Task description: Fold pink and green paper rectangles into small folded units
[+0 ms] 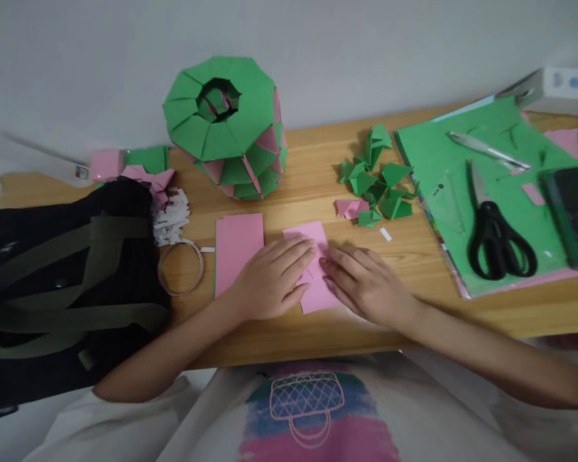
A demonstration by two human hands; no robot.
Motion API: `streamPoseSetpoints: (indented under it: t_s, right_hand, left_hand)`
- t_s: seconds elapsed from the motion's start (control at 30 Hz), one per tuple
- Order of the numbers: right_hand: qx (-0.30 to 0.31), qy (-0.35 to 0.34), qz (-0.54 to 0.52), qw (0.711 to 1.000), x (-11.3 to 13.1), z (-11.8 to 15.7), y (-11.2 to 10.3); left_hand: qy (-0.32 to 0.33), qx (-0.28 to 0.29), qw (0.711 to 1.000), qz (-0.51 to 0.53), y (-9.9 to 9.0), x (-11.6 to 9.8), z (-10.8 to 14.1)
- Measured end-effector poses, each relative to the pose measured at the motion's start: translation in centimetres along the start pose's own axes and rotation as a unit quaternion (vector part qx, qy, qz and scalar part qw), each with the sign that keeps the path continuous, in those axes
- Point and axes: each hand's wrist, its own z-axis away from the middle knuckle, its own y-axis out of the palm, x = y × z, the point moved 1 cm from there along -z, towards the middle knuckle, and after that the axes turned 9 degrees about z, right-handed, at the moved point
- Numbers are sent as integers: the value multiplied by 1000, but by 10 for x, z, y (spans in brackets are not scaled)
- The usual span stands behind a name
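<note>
A sheet of pink paper (319,296) with crease lines lies flat on the wooden table in front of me. My left hand (275,277) rests palm down over its left side, fingers stretched out across the sheet. At the right edge of the same sheet is my right hand (366,282), its bent fingers close together on the paper; the underside of that grip is hidden. Just left of my left hand lies a stack of pink paper (239,247) with a green edge showing. Behind it stands a layered green and pink folded-paper lantern (231,128).
Folded green pieces (378,179) lie at the back right. Scissors (498,240), a pen (489,151) and a calculator (573,215) rest on green sheets (433,138). At left are a tape roll (201,269), white paper scraps (173,218) and a black bag (67,276).
</note>
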Motion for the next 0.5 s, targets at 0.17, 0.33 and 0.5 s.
streamPoseSetpoints:
  t_s: [0.17,0.33,0.5]
  right_hand:
    - [10,-1,-6,1000,-1,3,0]
    - [37,5,13,999,1,1,2]
    - [50,-3,9,999,2,3,5]
  left_hand:
    - [-13,50,999,16,10,6,-1]
    - [-12,78,997,23,11,9,5]
    - [-40,93,995,-23,11,7,10]
